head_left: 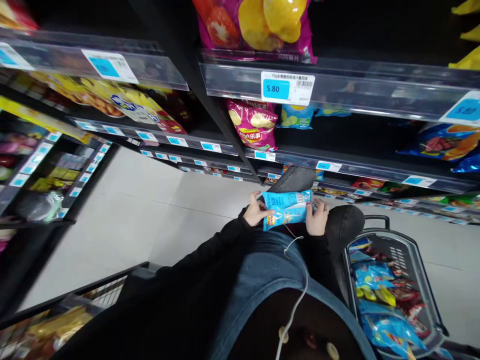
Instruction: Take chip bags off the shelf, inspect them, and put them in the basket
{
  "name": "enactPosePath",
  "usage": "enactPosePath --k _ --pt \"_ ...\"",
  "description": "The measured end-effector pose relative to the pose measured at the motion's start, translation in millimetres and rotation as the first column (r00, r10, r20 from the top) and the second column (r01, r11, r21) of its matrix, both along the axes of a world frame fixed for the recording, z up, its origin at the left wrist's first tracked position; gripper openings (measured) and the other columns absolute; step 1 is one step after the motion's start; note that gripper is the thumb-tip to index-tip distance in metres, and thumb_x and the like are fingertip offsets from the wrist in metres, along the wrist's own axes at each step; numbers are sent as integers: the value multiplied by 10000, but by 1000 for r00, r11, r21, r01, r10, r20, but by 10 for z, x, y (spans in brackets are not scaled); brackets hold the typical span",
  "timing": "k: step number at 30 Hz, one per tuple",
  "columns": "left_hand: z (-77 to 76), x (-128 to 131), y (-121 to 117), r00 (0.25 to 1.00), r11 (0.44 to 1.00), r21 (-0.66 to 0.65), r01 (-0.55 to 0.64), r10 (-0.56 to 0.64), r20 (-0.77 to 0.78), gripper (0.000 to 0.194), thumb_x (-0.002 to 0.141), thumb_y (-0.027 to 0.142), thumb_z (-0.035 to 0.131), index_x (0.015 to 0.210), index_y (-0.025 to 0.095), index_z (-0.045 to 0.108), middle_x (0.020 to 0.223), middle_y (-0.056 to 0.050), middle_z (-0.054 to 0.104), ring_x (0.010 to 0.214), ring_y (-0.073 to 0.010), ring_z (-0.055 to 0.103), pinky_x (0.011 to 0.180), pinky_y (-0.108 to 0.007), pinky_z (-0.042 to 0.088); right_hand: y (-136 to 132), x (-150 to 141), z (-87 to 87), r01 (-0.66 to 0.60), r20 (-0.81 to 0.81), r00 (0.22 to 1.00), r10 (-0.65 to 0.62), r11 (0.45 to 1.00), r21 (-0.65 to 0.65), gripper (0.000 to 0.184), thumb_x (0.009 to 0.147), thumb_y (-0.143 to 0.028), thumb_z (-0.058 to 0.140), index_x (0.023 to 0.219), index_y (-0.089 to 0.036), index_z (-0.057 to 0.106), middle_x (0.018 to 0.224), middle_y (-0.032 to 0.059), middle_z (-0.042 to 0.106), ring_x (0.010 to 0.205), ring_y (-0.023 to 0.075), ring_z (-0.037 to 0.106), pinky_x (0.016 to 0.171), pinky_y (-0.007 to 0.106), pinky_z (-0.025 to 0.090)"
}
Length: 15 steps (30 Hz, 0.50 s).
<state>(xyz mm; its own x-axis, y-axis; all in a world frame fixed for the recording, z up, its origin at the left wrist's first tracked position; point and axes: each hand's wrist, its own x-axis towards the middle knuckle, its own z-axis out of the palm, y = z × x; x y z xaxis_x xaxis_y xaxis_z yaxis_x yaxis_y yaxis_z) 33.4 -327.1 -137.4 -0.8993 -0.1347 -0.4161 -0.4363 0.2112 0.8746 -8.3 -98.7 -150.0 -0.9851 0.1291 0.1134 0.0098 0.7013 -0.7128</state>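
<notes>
Two-handed grip: left hand is pinching left end of blue bag, right hand is holding right end. Bag is lying between them, long axis running left to right, both hands being about equally near; whether one bag or two pressed together, cannot tell. Farther off, pink bag is showing "Lay's 乐事"; higher tag is reading "5.80", "70g". Near right, basket is holding snack bags.

The black shelf holds a magenta chip bag and blue bags; the pale floor bears a dark basket.
</notes>
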Motion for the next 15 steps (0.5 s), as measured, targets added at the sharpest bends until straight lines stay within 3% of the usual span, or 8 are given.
enactPosePath --k 2,4,6,11,15 --pt "12 6 45 998 997 49 -58 59 -25 880 552 359 794 1197 178 224 671 75 509 584 -103 513 614 -264 421 -53 24 131 -177 -95 978 187 978 107 386 822 -456 511 1090 -187 582 1184 140 534 1111 304 450 918 489 333" --pt "21 -4 82 993 991 108 -79 87 -73 846 534 352 803 1154 187 251 678 78 489 573 -93 490 594 -249 404 -114 9 228 -415 -146 886 441 892 179 279 817 -406 569 1040 -247 621 1127 68 591 1115 273 452 945 462 315" --pt "26 -19 106 987 979 181 -94 115 -112 796 537 348 801 1111 199 270 677 79 476 575 -91 487 590 -242 401 -181 -33 271 -579 -186 770 610 791 198 171 845 -337 559 957 -249 653 994 40 638 1027 221 497 909 390 356" --pt "51 -60 81 989 895 445 -41 101 -111 721 596 342 774 1105 236 274 784 38 539 635 -110 547 637 -264 448 -298 -134 227 -644 -208 659 723 685 341 191 892 -242 475 867 -202 660 835 60 616 839 193 486 800 329 389" --pt "113 -109 -2 990 883 464 73 -6 -144 568 564 310 790 991 197 434 806 26 526 655 -93 526 644 -244 444 -350 -158 214 -655 -108 675 730 661 367 254 915 -217 396 816 -178 626 791 67 573 794 200 445 759 329 373"
